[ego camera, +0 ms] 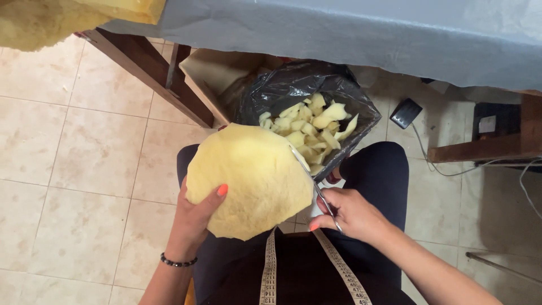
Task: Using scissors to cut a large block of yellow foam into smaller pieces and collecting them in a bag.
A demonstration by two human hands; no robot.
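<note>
Left hand [195,217] gripping foam disc [248,178] — right hand [350,214] scissors [316,186]

Pale yellow foam piece [248,181], black bag [293,90], beige floor tiles [84,158]

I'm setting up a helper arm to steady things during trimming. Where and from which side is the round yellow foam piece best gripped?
Grip the round yellow foam piece at its lower left rim, coming from the left, probably thumb on top as the left hand does. The piece is a flat disc, so a rim pinch suits it, and the scissors in the right hand work its right edge above the black bag of offcuts.
</note>
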